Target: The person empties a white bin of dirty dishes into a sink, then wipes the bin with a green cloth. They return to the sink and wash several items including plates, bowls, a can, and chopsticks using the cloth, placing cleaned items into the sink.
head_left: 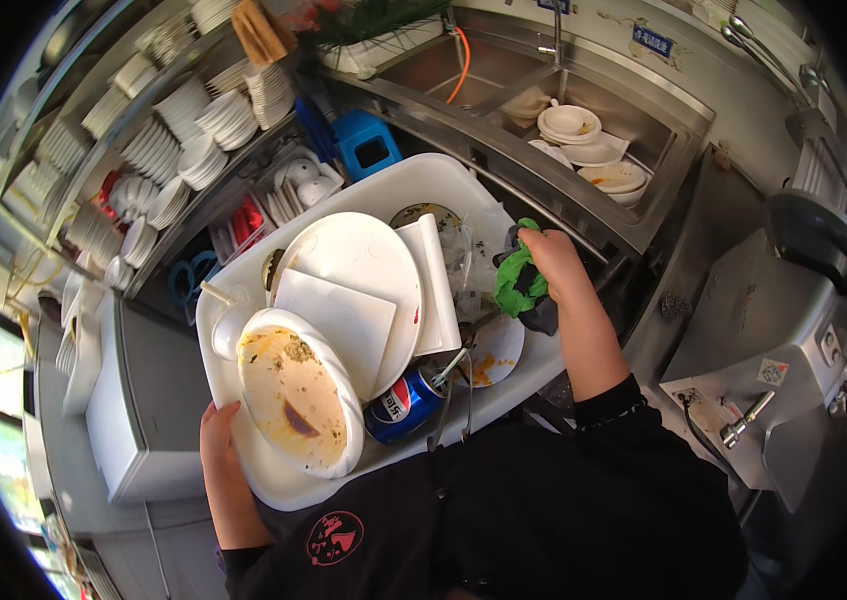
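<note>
In front of my body is a white plastic tub [443, 178] loaded with used dishes. My left hand [220, 440] grips its left rim, with part of the fingers hidden. At the right rim, my right hand [549, 258] is closed on a crumpled green and black cloth [517, 280]; whether it also holds the rim I cannot tell. A food-smeared oval dish [293, 400] lies nearest my left hand. Beside it are a square plate [338, 318], a large round plate [368, 240], a rectangular plate [433, 290], a stained small plate [493, 350] and a blue drink can [403, 405].
Ahead to the right, a steel double sink [633, 215] holds stacked dirty bowls [570, 122]. Shelves of white plates [183, 105] fill the left. A blue stool [365, 140] stands beyond the tub. A steel machine [763, 340] stands at right, a grey-white cabinet [143, 390] at left.
</note>
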`<action>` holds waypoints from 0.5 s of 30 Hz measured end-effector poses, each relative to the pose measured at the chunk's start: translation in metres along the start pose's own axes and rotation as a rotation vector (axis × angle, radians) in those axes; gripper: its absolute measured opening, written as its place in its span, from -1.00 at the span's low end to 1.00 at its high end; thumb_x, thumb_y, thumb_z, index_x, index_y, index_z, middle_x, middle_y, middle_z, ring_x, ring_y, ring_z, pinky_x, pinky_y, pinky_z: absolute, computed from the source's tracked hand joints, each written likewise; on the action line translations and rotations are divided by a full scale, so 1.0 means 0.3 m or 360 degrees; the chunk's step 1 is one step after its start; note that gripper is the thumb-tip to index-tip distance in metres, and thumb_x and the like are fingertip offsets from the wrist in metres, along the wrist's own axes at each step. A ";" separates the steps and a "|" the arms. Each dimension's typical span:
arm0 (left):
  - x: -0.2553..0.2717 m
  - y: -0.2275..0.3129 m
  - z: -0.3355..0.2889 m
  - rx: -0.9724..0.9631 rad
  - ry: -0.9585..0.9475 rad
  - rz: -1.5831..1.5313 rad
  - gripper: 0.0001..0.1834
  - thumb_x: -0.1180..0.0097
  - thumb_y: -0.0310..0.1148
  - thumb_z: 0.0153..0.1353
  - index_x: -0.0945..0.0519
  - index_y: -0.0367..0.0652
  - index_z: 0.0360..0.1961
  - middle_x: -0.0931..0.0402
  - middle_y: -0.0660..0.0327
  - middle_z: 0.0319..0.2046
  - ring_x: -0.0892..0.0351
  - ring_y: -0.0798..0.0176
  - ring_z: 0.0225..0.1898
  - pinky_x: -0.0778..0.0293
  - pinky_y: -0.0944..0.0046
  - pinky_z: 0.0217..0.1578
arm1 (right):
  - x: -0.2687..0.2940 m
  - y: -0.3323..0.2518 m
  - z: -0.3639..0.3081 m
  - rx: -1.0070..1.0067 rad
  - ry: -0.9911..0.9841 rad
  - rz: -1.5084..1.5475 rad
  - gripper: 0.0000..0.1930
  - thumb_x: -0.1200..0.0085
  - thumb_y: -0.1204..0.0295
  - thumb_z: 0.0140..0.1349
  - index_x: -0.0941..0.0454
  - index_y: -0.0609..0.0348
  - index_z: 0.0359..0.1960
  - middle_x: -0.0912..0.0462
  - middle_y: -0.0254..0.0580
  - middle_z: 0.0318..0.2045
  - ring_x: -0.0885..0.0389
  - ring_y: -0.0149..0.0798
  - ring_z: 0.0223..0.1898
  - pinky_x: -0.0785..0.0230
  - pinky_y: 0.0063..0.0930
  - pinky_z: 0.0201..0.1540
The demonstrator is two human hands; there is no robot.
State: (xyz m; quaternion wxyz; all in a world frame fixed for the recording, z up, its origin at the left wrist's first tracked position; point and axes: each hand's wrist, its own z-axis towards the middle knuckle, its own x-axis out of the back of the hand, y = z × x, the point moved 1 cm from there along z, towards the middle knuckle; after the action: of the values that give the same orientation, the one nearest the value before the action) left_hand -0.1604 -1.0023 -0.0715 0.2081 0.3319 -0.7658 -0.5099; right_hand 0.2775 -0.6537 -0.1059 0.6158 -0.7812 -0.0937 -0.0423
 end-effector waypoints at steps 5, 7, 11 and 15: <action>-0.318 0.210 0.545 0.0061 -0.0266 0.0122 -0.62 0.05 -0.55 0.13 -0.44 -0.35 0.02 -0.58 0.01 -0.17 -0.62 0.08 -0.19 -0.54 0.17 -0.13 | 0.057 -0.128 0.244 -0.0027 0.0316 0.0204 -0.70 -0.07 0.31 0.18 -0.56 0.41 -0.32 -0.62 -0.13 -0.43 -0.60 -0.25 -0.46 -0.40 -0.36 -0.39; -0.467 0.277 0.766 0.0065 -0.0402 0.0156 -0.61 0.06 -0.54 0.14 -0.43 -0.35 0.03 -0.58 0.01 -0.15 -0.62 0.08 -0.18 -0.54 0.17 -0.12 | 0.066 -0.170 0.349 -0.0079 0.0457 0.0239 -0.67 -0.07 0.29 0.17 -0.56 0.44 -0.30 -0.62 -0.12 -0.41 -0.59 -0.25 -0.42 -0.39 -0.36 -0.35; -0.774 0.404 1.237 -0.0025 -0.0744 0.0234 -0.62 0.02 -0.52 0.12 -0.47 -0.35 0.01 -0.59 0.03 -0.18 -0.63 0.12 -0.23 -0.53 0.21 -0.18 | 0.057 -0.245 0.578 -0.0148 0.0704 0.0395 -0.62 -0.08 0.28 0.15 -0.55 0.50 -0.28 -0.62 -0.08 -0.37 -0.58 -0.26 -0.33 -0.39 -0.36 -0.27; -1.220 0.516 1.582 -0.0004 -0.0882 0.0326 -0.64 -0.02 -0.51 0.11 -0.50 -0.38 -0.03 -0.61 0.05 -0.21 -0.63 0.16 -0.28 -0.53 0.25 -0.23 | 0.178 -0.308 0.960 -0.0188 0.0830 0.0480 -0.60 -0.08 0.29 0.18 -0.52 0.54 -0.20 -0.62 -0.05 -0.30 -0.60 -0.24 -0.32 -0.41 -0.37 -0.26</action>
State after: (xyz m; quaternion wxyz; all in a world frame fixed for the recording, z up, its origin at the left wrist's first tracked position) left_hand -0.2645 -0.3932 -0.1087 0.0418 0.1007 -0.8224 -0.5583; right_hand 0.2971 -0.3487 -0.0767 0.5720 -0.7835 0.1870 -0.1548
